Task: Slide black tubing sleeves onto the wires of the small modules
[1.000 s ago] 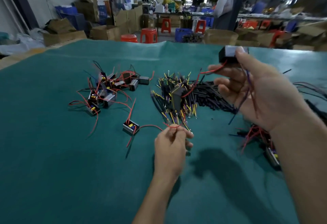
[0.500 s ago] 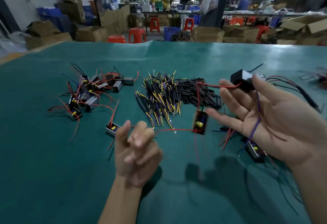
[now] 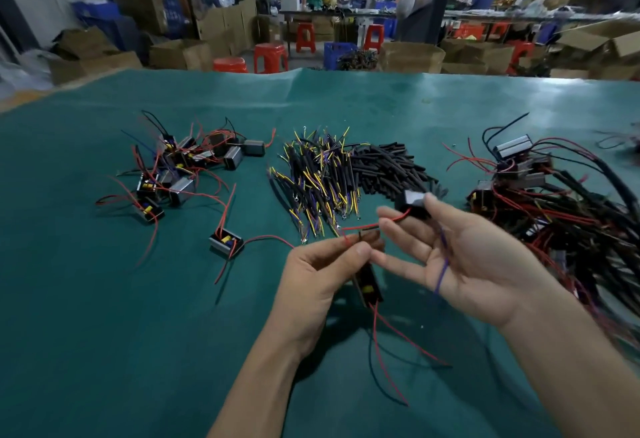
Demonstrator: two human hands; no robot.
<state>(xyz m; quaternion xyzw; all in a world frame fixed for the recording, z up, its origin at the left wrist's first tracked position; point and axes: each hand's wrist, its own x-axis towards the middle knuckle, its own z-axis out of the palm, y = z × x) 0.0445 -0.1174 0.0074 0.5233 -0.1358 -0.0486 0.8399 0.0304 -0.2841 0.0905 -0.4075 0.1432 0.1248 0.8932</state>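
Moved: left hand (image 3: pixel 322 275) has risen to meet right hand (image 3: pixel 460 257), small black module with yellow part (image 3: pixel 369 285) now dangling under it | Left pinches thin red wire (image 3: pixel 360 228); right pinches black box module (image 3: pixel 414 202) | Handling: light, limp; grip near tip | Short black tubing sleeves (image 3: pixel 388 167) beyond both hands.

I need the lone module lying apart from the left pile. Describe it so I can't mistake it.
Start at the tangled pile of modules on the left of the green table, then look toward the left hand. Between them one small module lies alone. Unlike its neighbours, it touches no other module, shows a yellow part inside, and trails red wires.
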